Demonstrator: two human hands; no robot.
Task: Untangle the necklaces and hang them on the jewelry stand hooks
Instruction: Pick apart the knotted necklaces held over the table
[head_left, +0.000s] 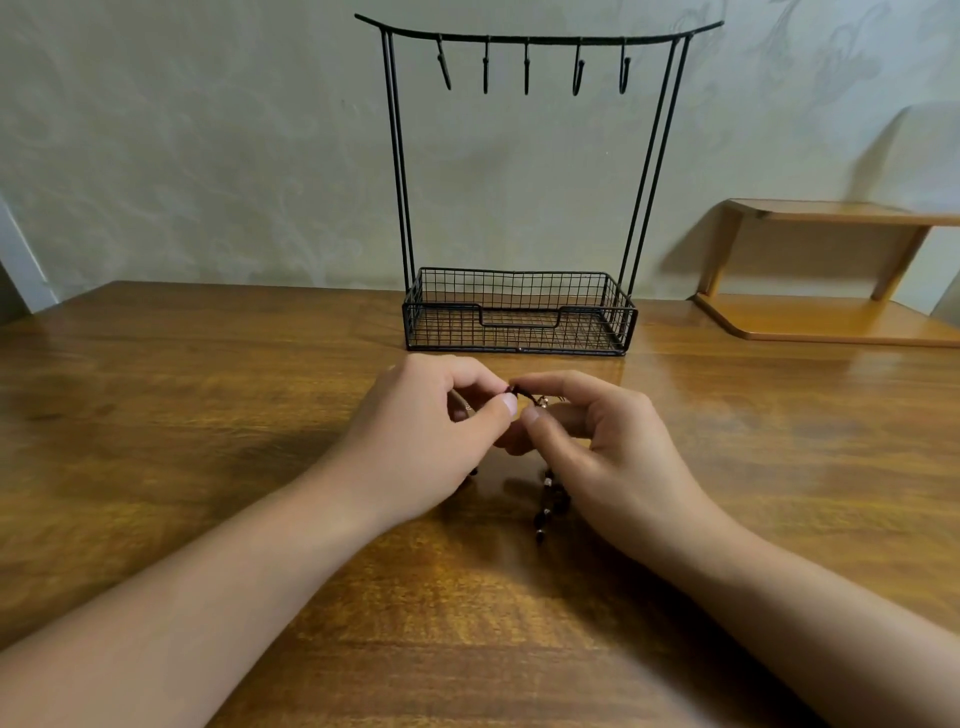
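Left hand (431, 436) and right hand (602, 441) are covering most of the necklaces (545, 499); only a dark bead strand is showing below the right palm. How many necklaces is not telling. Beads are reading too small and blurred. Wooden shelf (831, 270) is getting cut off by the right edge.

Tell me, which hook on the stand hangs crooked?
The leftmost hook on the stand. It slants sideways, while the other four hang straight down.

Glossy varnished wood table (208, 415); matt black metal wire jewelry stand (519, 312) at twelve o'clock; smooth wooden shelf (831, 322) at two o'clock
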